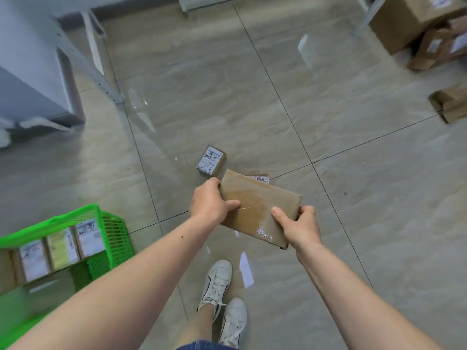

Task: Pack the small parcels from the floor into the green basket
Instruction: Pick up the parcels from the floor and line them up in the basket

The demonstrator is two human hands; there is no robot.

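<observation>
There is a single view, from a wide-angle camera worn on the person's head, so no second view shares any of the scene. It looks forward and steeply down over both forearms to the tiled floor [252,97], with the person's white sneakers [222,299] at the bottom edge, almost straight below the lens. The left hand [209,205] and right hand [298,228] sit near the middle of the frame, close to the camera. A green basket [113,238] is cut off by the lower left edge, and cardboard boxes [409,18] lie far off in the upper right corner. Straight floor joints bend toward the edges.
</observation>
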